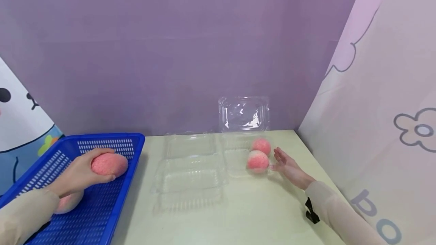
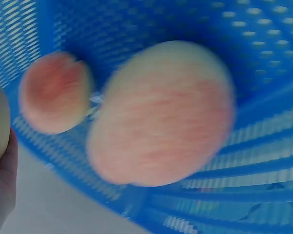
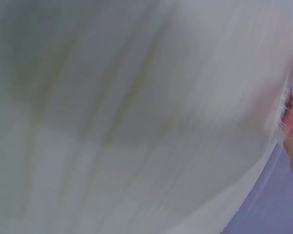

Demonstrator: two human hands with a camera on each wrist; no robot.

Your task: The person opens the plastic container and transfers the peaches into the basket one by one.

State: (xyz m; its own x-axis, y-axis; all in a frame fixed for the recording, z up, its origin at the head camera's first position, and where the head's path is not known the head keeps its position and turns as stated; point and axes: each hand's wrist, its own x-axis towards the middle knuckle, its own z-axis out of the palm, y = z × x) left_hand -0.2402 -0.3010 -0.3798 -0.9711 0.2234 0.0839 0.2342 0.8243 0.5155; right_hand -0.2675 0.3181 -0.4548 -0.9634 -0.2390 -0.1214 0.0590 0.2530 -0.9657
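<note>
My left hand grips a pink peach over the blue basket, thumb on its near side and fingers on the far side. In the left wrist view, that hand shows only at the left edge, and two other peaches, a large blurred one and a smaller one, lie in the basket. My right hand holds nothing, its fingers extended beside a clear plastic clamshell box that contains two peaches, the nearer one by the thumb. Whether the thumb touches it I cannot tell.
Left of the filled box lies another clear clamshell, opened out, possibly with more stacked under it. The filled box's lid stands up against the purple backdrop. A pale printed panel borders the table on the right.
</note>
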